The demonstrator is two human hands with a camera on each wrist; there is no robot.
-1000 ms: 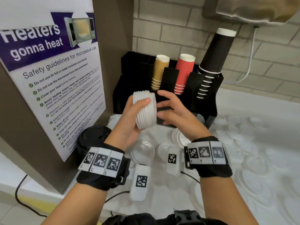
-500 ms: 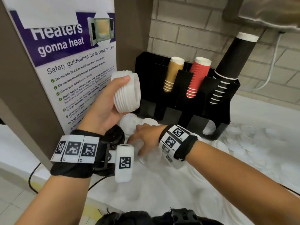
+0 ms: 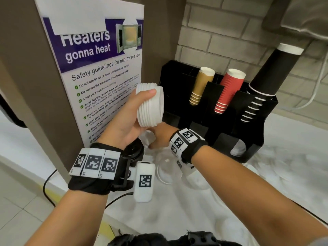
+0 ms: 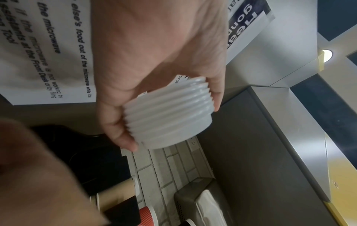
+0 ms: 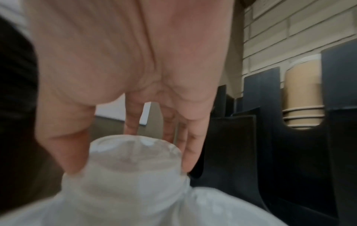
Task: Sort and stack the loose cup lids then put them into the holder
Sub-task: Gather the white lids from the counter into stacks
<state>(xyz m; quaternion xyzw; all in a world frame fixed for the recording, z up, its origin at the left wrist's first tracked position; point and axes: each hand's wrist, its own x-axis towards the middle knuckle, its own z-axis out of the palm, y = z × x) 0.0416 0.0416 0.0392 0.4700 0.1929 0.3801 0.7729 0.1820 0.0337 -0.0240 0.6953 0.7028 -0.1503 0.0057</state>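
Observation:
My left hand [image 3: 140,96] grips a stack of white cup lids [image 3: 150,105] on its side, raised in front of the poster; the thumb lies across the top. In the left wrist view the same lid stack [image 4: 168,116] sits between thumb and fingers of the left hand [image 4: 154,61]. Below it, my right hand [image 3: 158,137] reaches down to the counter. In the right wrist view its thumb and fingers [image 5: 189,152] straddle a clear dome lid [image 5: 125,191]. The black holder [image 3: 248,125] stands behind, with white lids [image 3: 238,148] in a lower slot.
Brown cups [image 3: 200,86], red cups [image 3: 229,89] and black cups [image 3: 269,73] stand in the holder's upper slots. A black lid stack [image 3: 134,150] sits by the poster panel [image 3: 99,77]. Loose white lids [image 3: 292,166] cover the counter on the right. Another clear lid [image 3: 166,166] lies near my right wrist.
My right hand let go of the white stack and dropped under the left hand to the lids on the counter. The left hand carried the stack up and to the left.

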